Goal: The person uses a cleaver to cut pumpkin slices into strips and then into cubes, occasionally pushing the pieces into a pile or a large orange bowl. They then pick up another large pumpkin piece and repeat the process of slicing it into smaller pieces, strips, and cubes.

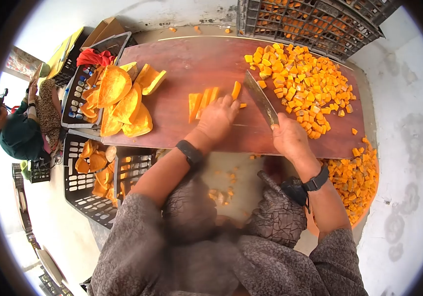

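Note:
My right hand (289,136) is wrapped round the handle of a broad-bladed knife (262,96), whose blade reaches up and left over the reddish-brown board (172,54). Bent fingers of my left hand (219,117) press on the board beside orange pumpkin strips (201,102). One short pumpkin strip (236,90) lies at its fingertips, between hand and blade. Right of the knife spreads a heap of pumpkin cubes (300,79). Large curved pumpkin pieces (125,101) are piled at the board's left end. What lies under my left fingers is partly hidden.
Black crates (80,190) with pumpkin pieces stand at the left, one holding a red cloth (95,57). Stacked crates (310,22) stand behind the board. More cubes fill a tub (354,182) below right. Another person (21,128) sits far left; a white wall (404,148) is right.

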The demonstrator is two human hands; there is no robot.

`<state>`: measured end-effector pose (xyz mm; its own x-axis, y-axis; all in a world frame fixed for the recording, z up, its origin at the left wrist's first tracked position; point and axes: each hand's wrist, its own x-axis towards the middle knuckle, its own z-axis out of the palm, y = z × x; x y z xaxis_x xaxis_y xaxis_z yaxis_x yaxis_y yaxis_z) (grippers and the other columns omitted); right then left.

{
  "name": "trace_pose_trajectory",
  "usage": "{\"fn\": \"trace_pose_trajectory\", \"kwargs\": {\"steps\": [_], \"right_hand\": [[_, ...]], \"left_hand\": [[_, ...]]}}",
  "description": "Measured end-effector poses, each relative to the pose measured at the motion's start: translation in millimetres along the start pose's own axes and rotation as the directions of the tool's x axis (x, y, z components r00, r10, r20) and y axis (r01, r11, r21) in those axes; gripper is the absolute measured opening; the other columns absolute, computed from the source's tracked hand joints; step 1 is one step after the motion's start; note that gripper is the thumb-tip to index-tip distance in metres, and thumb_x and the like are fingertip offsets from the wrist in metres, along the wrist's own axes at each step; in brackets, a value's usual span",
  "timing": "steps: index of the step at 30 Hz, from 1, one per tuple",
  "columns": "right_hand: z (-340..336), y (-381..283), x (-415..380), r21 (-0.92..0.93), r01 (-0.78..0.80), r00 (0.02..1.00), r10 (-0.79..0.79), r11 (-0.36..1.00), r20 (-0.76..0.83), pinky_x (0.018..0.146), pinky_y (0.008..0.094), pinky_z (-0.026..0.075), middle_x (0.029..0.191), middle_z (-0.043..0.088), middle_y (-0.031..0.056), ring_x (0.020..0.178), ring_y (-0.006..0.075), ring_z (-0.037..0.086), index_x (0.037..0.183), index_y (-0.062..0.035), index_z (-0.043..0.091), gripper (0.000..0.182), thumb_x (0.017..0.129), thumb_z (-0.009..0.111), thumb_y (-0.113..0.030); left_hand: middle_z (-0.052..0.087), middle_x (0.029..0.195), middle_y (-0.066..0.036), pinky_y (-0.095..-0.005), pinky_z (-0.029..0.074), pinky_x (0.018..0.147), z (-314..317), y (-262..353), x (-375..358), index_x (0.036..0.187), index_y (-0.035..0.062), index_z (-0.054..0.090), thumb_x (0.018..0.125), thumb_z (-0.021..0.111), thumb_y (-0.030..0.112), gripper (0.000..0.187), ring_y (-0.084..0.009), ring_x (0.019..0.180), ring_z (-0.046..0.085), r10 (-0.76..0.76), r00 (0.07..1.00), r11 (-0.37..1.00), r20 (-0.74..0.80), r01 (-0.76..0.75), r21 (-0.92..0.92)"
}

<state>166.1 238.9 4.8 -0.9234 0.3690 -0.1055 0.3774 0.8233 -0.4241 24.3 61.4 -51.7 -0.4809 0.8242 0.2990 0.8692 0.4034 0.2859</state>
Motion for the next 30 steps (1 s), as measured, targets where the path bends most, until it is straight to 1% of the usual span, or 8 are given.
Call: {"fn": "trace_pose_trajectory", "kwargs": {"steps": [3, 8, 13, 17, 23, 25, 27, 30], "right_hand": [[2.1, 10.6, -0.5, 0.021, -0.035, 0.998, 0.036, 0.999, -0.049, 0.072, 0.0497, 0.048, 0.079, 0.062, 0.0247, 0.082, 0.0462, 0.061, 0.098, 0.0000, 0.053, 0.018, 0.091, 0.056, -0.016], [-4.1, 28.3, -7.1, 0.171, -0.056, 0.986, 0.081, 0.984, -0.143, 0.065, 0.0444, 0.049, 0.072, 0.060, 0.0235, 0.070, 0.0419, 0.061, 0.094, 0.0031, 0.054, 0.021, 0.092, 0.057, -0.018], [-1.9, 37.5, -9.3, 0.370, -0.121, 0.984, 0.162, 0.921, -0.081, 0.058, 0.0382, 0.047, 0.063, 0.054, 0.0177, 0.057, 0.0258, 0.056, 0.090, 0.0037, 0.053, 0.022, 0.092, 0.059, -0.017], [-4.7, 26.3, -12.6, 0.193, -0.025, 0.991, 0.049, 0.981, -0.121, 0.058, 0.0374, 0.046, 0.062, 0.052, 0.0150, 0.058, 0.0196, 0.056, 0.089, 0.0029, 0.053, 0.021, 0.093, 0.059, -0.017], [-0.7, 31.2, -12.5, 0.229, -0.052, 0.992, 0.077, 0.972, -0.104, 0.059, 0.0373, 0.046, 0.064, 0.053, 0.0179, 0.059, 0.0254, 0.058, 0.089, 0.0028, 0.053, 0.022, 0.092, 0.060, -0.017], [1.7, 33.7, -12.0, 0.307, -0.115, 0.989, 0.138, 0.945, -0.055, 0.069, 0.0516, 0.048, 0.079, 0.063, 0.0273, 0.079, 0.0471, 0.061, 0.093, 0.0017, 0.057, 0.028, 0.092, 0.058, -0.026], [-4.6, 28.7, -13.2, 0.266, -0.103, 0.991, 0.123, 0.958, -0.059, 0.069, 0.0519, 0.048, 0.079, 0.063, 0.0274, 0.079, 0.0472, 0.061, 0.093, 0.0017, 0.057, 0.028, 0.092, 0.058, -0.026], [-6.8, 27.3, -11.6, 0.203, -0.073, 0.994, 0.088, 0.976, -0.067, 0.069, 0.0526, 0.048, 0.079, 0.062, 0.0277, 0.079, 0.0473, 0.061, 0.092, 0.0015, 0.057, 0.027, 0.092, 0.057, -0.026]], "left_hand": [[0.056, 0.114, -0.021, -0.0453, 0.049, 0.086, -2.0, -5.2, -2.7, 0.104, 0.0051, 0.057, 0.082, 0.055, 0.005, 0.022, -0.0361, 0.096, 0.060, 0.048, 0.997, 0.999, -0.053, -0.047, 0.014], [0.056, 0.112, -0.021, -0.0453, 0.048, 0.087, -7.8, -9.3, -2.0, 0.103, 0.0055, 0.057, 0.082, 0.056, 0.005, 0.022, -0.0363, 0.098, 0.059, 0.045, 0.999, 0.998, -0.022, -0.044, 0.033], [0.056, 0.104, -0.019, -0.0454, 0.049, 0.083, -3.5, -11.0, 10.2, 0.102, 0.0062, 0.057, 0.080, 0.058, 0.005, 0.022, -0.0358, 0.095, 0.059, 0.044, 0.999, 0.995, 0.004, -0.045, 0.084], [0.057, 0.095, -0.017, -0.0454, 0.051, 0.077, -6.4, -7.4, 20.2, 0.105, 0.0057, 0.059, 0.080, 0.058, 0.003, 0.025, -0.0345, 0.093, 0.058, -0.077, 0.994, 0.994, 0.082, 0.082, -0.070], [0.055, 0.102, -0.019, -0.0462, 0.050, 0.082, 0.2, -8.9, 13.1, 0.109, 0.0051, 0.060, 0.080, 0.057, 0.002, 0.029, -0.0364, 0.095, 0.057, 0.005, 1.000, 0.995, 0.014, -0.004, -0.100], [0.054, 0.106, -0.020, -0.0471, 0.049, 0.084, -4.6, -8.2, 13.8, 0.109, 0.0052, 0.060, 0.079, 0.058, 0.002, 0.030, -0.0374, 0.097, 0.056, 0.047, 0.999, 0.997, 0.007, -0.047, -0.060], [0.052, 0.111, -0.021, -0.0491, 0.046, 0.090, -5.9, -10.1, 15.0, 0.110, 0.0058, 0.059, 0.078, 0.058, 0.004, 0.032, -0.0394, 0.102, 0.054, 0.107, 0.993, 0.987, 0.057, -0.113, 0.112], [0.054, 0.108, -0.019, -0.0498, 0.044, 0.092, -7.4, -9.8, 20.8, 0.111, 0.0063, 0.058, 0.078, 0.059, 0.005, 0.033, -0.0398, 0.105, 0.053, 0.027, 0.999, 0.990, 0.037, -0.032, 0.135]]}}
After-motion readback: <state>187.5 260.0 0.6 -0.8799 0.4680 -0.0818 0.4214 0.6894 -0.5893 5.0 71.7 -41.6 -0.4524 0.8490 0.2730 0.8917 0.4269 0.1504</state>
